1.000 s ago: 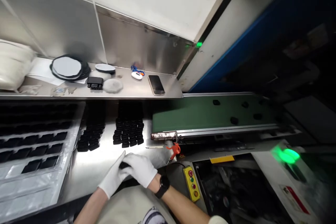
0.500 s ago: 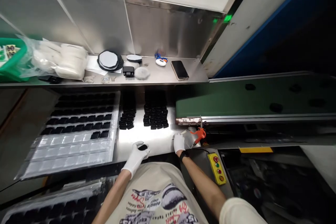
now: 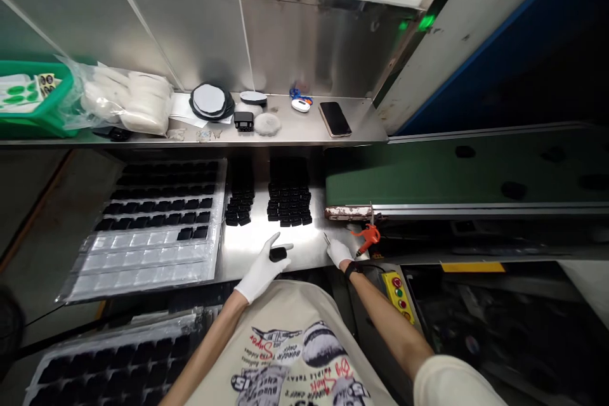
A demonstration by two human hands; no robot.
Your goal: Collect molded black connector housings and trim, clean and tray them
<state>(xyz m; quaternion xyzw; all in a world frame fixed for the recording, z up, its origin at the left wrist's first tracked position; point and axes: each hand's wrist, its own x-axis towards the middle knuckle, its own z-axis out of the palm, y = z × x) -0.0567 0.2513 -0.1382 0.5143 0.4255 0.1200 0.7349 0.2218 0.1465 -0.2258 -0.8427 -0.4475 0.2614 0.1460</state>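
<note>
My left hand (image 3: 264, 271), in a white glove, grips a small black plastic part (image 3: 278, 254) between thumb and fingers over the metal table. To the right, my gloved right hand (image 3: 339, 252) is closed on a thin pointed tool (image 3: 327, 239); its exact kind is too small to make out. Beside that hand lies an orange air blow gun (image 3: 368, 238). Ahead of my hands, similar black parts stand in a narrow block (image 3: 239, 207) and a wider block (image 3: 289, 205). A clear plastic tray (image 3: 143, 264), its far rows filled with black parts, is left of them.
A green conveyor belt (image 3: 409, 177) carries several dark parts on the right. The metal shelf (image 3: 295, 130) holds a phone (image 3: 335, 119), bagged white pads (image 3: 143, 101) and a green basket (image 3: 66, 101). A yellow button box (image 3: 398, 295) sits by my right forearm.
My left hand has lifted slightly and turned, bringing the black part up and showing it more fully. My right hand's thin tool now points up and left. The whole view has shifted a little.
</note>
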